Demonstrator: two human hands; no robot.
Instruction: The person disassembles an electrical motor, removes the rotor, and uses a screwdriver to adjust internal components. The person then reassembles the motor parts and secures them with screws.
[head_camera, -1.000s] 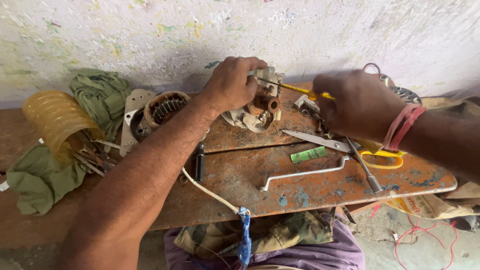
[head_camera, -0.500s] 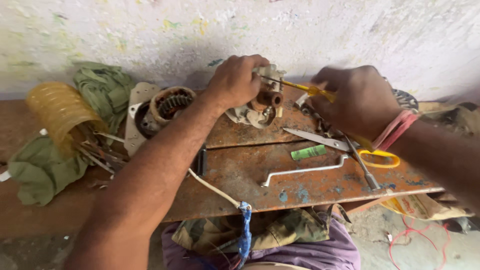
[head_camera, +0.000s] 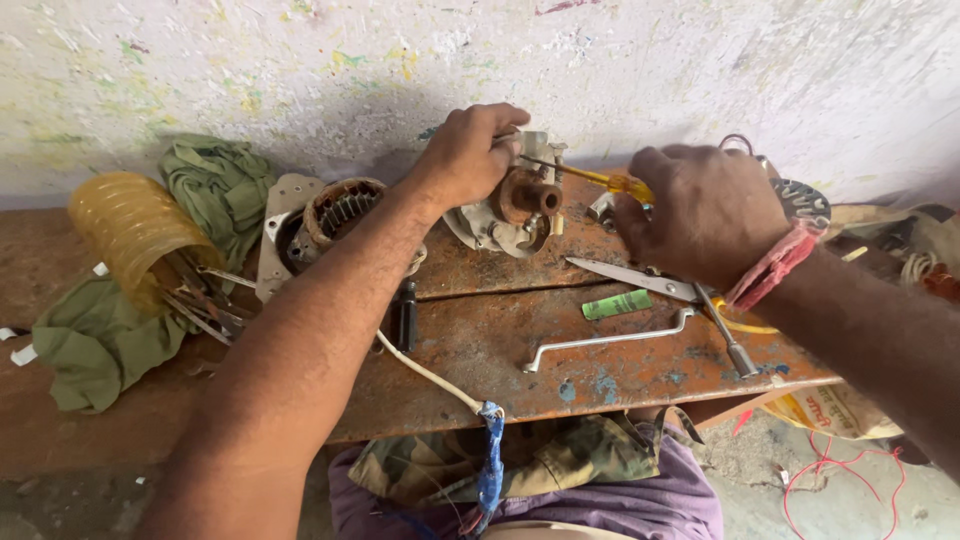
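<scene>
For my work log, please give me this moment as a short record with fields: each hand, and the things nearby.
left hand: grips the top of a grey motor housing with a rusty brown hub
right hand: holds a yellow-handled screwdriver, its tip at the housing
surface: rusty metal board
nearby: scissors, bent metal wrench, green strip, stator coil, green cloth, yellow ribbed tube

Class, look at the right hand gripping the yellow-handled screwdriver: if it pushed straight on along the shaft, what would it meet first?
Probably the grey metal motor housing with its rusty brown hub, held by the left hand; the right hand points the screwdriver there.
</scene>
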